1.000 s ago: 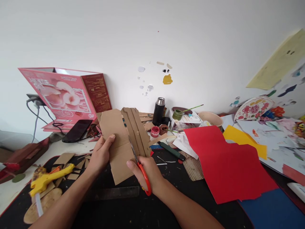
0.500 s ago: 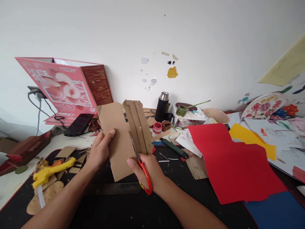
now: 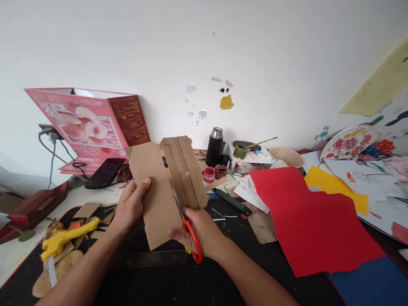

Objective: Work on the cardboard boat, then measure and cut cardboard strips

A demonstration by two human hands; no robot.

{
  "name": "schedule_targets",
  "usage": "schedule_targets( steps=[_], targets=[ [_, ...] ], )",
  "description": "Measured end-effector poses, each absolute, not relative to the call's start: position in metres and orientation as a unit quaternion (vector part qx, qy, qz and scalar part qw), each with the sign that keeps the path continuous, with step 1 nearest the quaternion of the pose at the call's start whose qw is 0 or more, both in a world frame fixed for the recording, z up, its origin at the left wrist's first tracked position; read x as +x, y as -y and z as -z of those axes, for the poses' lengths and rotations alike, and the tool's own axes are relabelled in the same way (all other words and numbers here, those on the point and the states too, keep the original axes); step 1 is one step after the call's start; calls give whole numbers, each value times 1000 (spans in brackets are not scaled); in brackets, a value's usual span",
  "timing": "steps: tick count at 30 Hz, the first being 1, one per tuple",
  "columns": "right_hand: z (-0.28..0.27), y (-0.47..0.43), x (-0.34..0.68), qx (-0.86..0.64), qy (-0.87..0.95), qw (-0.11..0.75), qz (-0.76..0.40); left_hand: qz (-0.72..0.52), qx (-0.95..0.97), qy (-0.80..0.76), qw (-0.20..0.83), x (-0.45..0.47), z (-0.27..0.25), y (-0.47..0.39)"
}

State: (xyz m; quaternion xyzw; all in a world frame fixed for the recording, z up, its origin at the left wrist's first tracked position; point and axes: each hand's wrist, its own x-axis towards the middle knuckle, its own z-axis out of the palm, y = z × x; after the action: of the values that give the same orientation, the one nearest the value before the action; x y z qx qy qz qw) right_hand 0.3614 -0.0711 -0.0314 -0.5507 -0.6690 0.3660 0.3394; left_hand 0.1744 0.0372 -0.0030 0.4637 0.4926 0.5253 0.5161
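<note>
A flat brown piece of cardboard (image 3: 157,199) is gripped along its left edge by my left hand (image 3: 132,202), thumb on its face. My right hand (image 3: 200,231) is closed around red-handled scissors (image 3: 193,238), whose blades lie in a long slit in the cardboard. To the right of the slit, a creased cardboard strip (image 3: 185,174) leans away from the rest, partly behind my right fingers. A narrow gap separates the two parts at the top. My right fingertips are partly hidden by the cardboard.
A yellow glue gun (image 3: 70,238) lies among cardboard scraps at the left. A metal ruler (image 3: 149,258) is below my hands on the black mat (image 3: 165,287). Behind stand a black flask (image 3: 215,146) and paint jars (image 3: 209,174); red paper (image 3: 315,221) lies to the right.
The view has shifted slightly. The cardboard strip on the right has spread a little farther from the main piece. Both hands keep their holds.
</note>
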Motion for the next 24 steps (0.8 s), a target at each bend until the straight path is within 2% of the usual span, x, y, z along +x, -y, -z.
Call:
schedule_targets(
  steps=[8,17,24],
  targets=[
    [36,74,359,-545,618,338,-455,-510,500,-466,522,169,9,-37],
    [33,72,358,-599,652,338,-321,-452,492,-477,570,173,8,-32],
    [32,73,357,-612,658,324,-296,-412,535,-475,564,174,-1,-27]
  ],
)
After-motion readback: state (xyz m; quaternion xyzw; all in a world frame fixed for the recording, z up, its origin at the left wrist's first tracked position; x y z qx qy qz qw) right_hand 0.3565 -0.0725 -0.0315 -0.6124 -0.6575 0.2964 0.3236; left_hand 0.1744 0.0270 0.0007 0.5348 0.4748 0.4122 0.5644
